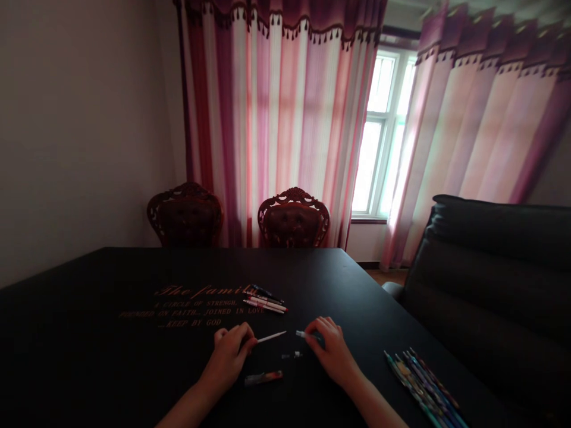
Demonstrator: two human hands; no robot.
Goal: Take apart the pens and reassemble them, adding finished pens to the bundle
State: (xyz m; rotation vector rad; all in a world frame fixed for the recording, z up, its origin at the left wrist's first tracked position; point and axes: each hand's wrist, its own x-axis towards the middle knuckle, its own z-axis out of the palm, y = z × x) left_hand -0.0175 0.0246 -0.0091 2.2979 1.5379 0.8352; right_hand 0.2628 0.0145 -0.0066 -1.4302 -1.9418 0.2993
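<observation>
My left hand [231,352] rests on the black table [111,333] with its fingers pinched on a thin white pen refill [271,337] that points right. My right hand [331,349] lies a little to the right, fingers closed on a small clear pen piece [301,334]. Between the two hands lies a tiny clear part [292,355]. A short coloured pen barrel [263,378] lies on the table just below my left hand.
Several pens [266,300] lie beyond the hands, and a row of patterned pens [422,383] lies at the table's right edge. Pale lettering [196,308] is printed on the tabletop. Two carved chairs [293,219] stand behind; a dark sofa [491,267] is at right.
</observation>
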